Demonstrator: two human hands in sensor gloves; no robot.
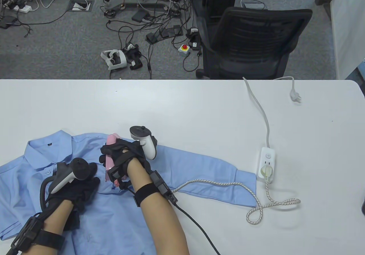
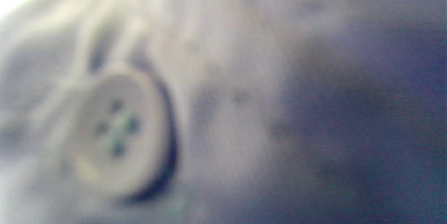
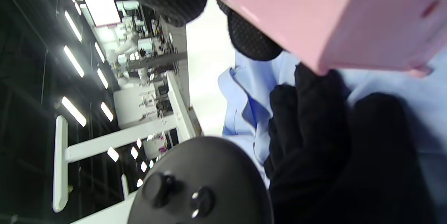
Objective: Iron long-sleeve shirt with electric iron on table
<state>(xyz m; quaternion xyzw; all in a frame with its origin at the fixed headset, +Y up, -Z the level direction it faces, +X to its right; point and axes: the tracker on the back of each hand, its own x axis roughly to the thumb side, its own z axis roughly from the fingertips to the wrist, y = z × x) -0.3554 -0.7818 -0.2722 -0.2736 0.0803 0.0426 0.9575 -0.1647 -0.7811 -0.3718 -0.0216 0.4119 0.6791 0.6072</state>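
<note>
Table view, iron: pink iron (image 1: 109,155) on the shirt's chest, fingers of the right hand (image 1: 121,155) curled round its handle.
Shirt: blue long-sleeve shirt (image 1: 119,209) flat under both hands, one sleeve stretched away to the right hand's right.
Left hand: left hand (image 1: 81,188) just left of the iron, palm down on the cloth, fingers loosely bent, holding nothing.
Cord: braided cord (image 1: 256,206) trails right to a power strip (image 1: 267,162).
Left wrist view: blurred shirt button (image 2: 120,129).
</note>
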